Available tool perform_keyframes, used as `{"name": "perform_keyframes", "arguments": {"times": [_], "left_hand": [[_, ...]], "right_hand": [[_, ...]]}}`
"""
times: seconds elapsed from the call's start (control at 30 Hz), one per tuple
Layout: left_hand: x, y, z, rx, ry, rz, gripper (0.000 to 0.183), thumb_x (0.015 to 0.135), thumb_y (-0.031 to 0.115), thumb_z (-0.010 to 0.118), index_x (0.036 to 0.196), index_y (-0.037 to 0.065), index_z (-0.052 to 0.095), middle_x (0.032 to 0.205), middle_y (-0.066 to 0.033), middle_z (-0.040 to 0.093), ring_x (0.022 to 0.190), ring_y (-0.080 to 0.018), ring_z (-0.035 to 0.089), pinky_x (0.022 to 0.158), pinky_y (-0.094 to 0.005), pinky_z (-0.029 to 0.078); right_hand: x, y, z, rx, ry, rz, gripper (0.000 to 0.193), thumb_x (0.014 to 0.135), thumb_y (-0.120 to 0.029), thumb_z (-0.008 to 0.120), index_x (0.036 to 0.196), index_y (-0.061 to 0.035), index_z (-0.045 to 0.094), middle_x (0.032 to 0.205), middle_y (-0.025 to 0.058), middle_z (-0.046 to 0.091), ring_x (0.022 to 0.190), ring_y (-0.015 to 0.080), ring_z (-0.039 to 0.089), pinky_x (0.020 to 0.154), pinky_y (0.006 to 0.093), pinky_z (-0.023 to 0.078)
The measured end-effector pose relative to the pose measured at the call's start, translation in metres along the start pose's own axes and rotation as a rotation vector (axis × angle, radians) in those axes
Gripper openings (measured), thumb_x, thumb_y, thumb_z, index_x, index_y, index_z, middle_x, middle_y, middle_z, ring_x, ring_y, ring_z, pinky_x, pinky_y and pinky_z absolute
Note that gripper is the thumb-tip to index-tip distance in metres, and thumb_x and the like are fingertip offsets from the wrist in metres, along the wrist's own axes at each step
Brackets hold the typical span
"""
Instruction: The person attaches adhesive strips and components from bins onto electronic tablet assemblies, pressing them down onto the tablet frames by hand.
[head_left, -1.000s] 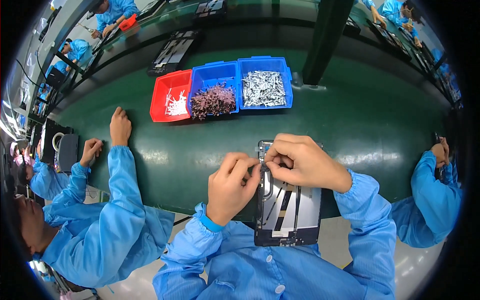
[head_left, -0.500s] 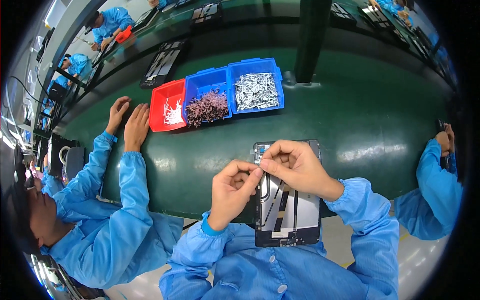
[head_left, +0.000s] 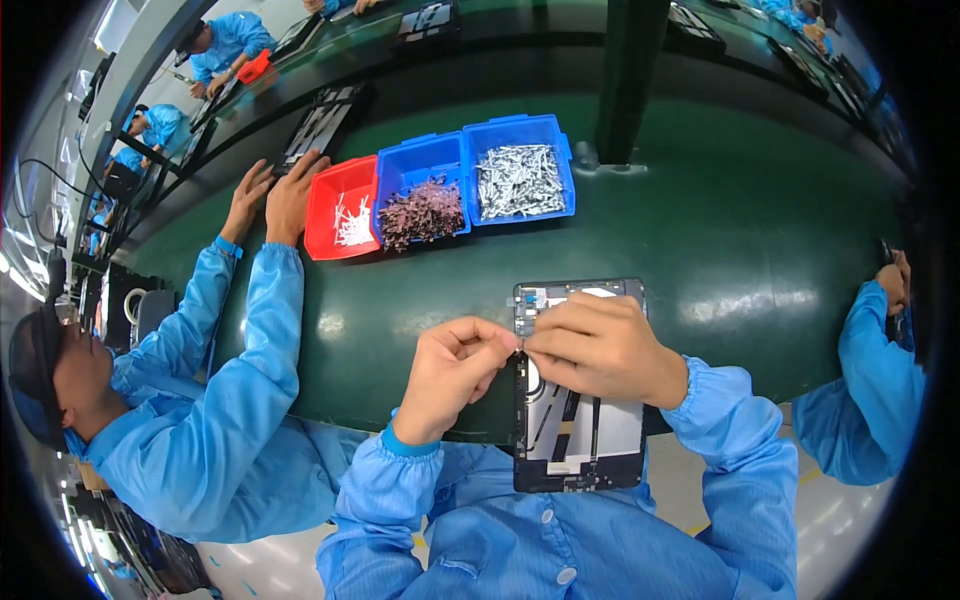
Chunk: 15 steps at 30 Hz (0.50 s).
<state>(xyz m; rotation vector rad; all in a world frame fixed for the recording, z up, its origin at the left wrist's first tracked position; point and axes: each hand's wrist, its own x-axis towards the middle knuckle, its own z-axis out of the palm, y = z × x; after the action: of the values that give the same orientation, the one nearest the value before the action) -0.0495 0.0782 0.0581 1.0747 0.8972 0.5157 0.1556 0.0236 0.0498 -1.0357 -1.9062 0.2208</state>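
Observation:
An opened tablet (head_left: pixel 618 432) lies at the front edge of the green table, with its inner boards, dark ribbon cables and pale panels exposed. My left hand (head_left: pixel 452 378) is closed in a pinch, thumb against index finger, at the tablet's upper left edge. Against those fingertips, my right hand (head_left: pixel 608 345) pinches too, its fingers bent over the upper part of the tablet. Whatever sits between the fingertips is too small to make out. Part of the tablet's upper middle is hidden under the right hand.
Beyond the tablet stand a red bin (head_left: pixel 319 225) of white strips, a blue bin (head_left: pixel 420 150) heaped with brownish-purple parts, and another blue bin (head_left: pixel 505 133) of silvery strips. A co-worker's hands (head_left: pixel 290 205) reach beside the red bin. A green post (head_left: pixel 628 90) rises behind.
My right hand has turned, its fingers now more folded over the tablet; both hands still meet at its left edge. The co-worker's hands on the left have moved farther, to another tablet.

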Motion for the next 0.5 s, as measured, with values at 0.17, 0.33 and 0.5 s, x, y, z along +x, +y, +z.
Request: {"name": "perform_keyframes", "arguments": {"times": [0.17, 0.33, 0.5], "left_hand": [[0.033, 0.008, -0.028, 0.165, 0.517, 0.525, 0.018, 0.098, 0.022, 0.062, 0.095, 0.005, 0.065, 0.059, 0.0058, 0.050, 0.044, -0.0014, 0.038, 0.039, -0.0197, 0.025], [0.082, 0.025, -0.120, 0.623, 1.043, 0.899, 0.022, 0.096, 0.015, 0.064, 0.100, -0.006, 0.070, 0.080, -0.0048, 0.067, 0.066, -0.0086, 0.055, 0.059, -0.0263, 0.045], [0.056, -0.005, -0.108, 0.787, 0.951, 0.786, 0.022, 0.095, 0.016, 0.065, 0.104, -0.004, 0.070, 0.085, -0.0072, 0.068, 0.064, -0.0094, 0.056, 0.058, -0.0282, 0.045]], "right_hand": [[-0.004, -0.005, 0.000, 0.184, 0.117, 0.172, 0.013, 0.074, -0.001, 0.075, 0.084, -0.0046, 0.066, 0.080, 0.0037, 0.063, 0.057, 0.0120, 0.056, 0.048, 0.0258, 0.043], [-0.018, -0.004, 0.000, 0.600, 0.226, 0.585, 0.006, 0.083, 0.003, 0.070, 0.084, 0.0003, 0.065, 0.070, -0.0012, 0.059, 0.052, -0.0014, 0.044, 0.043, 0.0190, 0.030], [-0.038, -0.005, -0.007, 0.679, 0.298, 0.709, 0.005, 0.087, 0.002, 0.069, 0.085, 0.0021, 0.064, 0.070, -0.0035, 0.060, 0.056, -0.0028, 0.046, 0.048, 0.0157, 0.032]]}}
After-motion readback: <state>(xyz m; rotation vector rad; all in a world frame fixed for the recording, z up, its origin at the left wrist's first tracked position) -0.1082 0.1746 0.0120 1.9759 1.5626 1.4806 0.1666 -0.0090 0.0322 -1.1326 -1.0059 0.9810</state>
